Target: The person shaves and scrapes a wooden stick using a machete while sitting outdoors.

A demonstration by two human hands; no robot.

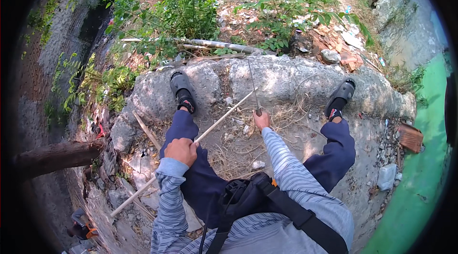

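Note:
My left hand [180, 152] is closed round a long, pale, peeled-looking stick [224, 118], which slants from the lower left up to the right across my left thigh. In my right hand [261, 121] is the dark handle of a knife [254, 87], its long thin blade pointing away from me. The stick's far tip lies by the blade; whether they touch I cannot tell. Thin, pale shavings [286, 114] are strewn over the ground between my feet.
My shoes rest on a rough concrete ledge [267, 80]. Beyond it lie a grey pole [219, 45], leafy plants [191, 10] and broken bricks [334, 44]. A log [62, 157] juts in at left; a green wall [415, 173] borders the right, near a reddish block [410, 138].

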